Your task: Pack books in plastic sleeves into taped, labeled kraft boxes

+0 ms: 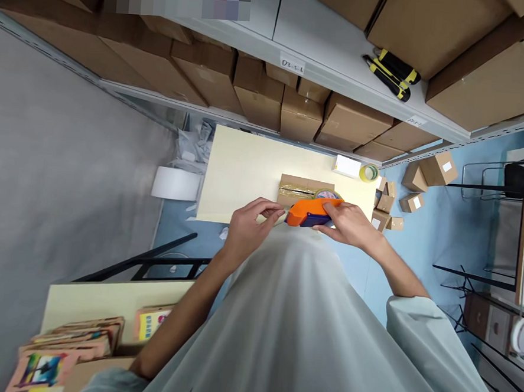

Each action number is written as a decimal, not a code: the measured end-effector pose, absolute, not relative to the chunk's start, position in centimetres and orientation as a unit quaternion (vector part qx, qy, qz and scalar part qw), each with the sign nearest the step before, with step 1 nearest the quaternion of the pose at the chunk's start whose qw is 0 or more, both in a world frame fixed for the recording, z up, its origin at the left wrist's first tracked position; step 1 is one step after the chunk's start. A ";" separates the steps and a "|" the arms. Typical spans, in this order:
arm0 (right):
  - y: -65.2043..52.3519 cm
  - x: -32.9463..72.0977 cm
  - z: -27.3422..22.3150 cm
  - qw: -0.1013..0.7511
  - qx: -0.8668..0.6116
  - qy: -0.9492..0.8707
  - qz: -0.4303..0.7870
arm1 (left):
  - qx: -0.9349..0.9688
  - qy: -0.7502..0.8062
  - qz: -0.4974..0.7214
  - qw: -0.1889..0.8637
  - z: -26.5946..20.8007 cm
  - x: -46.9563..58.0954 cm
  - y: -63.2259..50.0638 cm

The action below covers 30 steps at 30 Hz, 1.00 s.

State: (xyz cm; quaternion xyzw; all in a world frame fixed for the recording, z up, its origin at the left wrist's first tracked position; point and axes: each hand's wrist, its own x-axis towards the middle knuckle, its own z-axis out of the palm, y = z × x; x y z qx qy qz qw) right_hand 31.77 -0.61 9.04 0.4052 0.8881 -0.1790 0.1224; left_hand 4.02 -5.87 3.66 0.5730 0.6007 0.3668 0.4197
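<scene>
One dispenser [308, 209] is grasped by the right hand [346, 223] near the box [298, 190], above the counter [246, 171]; the left hand [251, 224] curls fingers by its nose, whether closed on tape [328, 194] I cannot tell. Steady grip and straight pull would likely serve best. Cartons [302, 113] pack the shelves [325, 40] beyond; the floor [418, 247] is blue.

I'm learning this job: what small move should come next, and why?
Probably ease the left hand away from the orange tape dispenser, to draw out a length: the left fingertips are close together beside its end, and the right hand grips it.
</scene>
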 end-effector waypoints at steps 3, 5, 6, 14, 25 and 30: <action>-0.7 31.5 9.6 0.150 0.409 0.881 -0.186 | 0.547 0.589 0.357 0.476 3.6 3.5 -5.8; -0.7 31.1 10.0 0.161 0.411 0.876 -0.196 | 0.537 0.582 0.352 0.498 3.9 3.3 -5.6; -0.7 30.8 10.2 0.165 0.413 0.873 -0.202 | 0.538 0.577 0.351 0.504 4.1 3.1 -5.4; -0.4 28.5 11.8 0.240 0.457 0.808 -0.285 | 0.532 0.569 0.299 0.551 5.0 1.6 -3.7; -1.0 29.1 14.4 0.287 0.507 0.706 -0.402 | 0.485 0.513 0.232 0.670 3.2 0.1 -3.1; -0.4 30.5 14.7 0.295 0.516 0.678 -0.434 | 0.480 0.507 0.207 0.686 1.8 -2.2 -1.4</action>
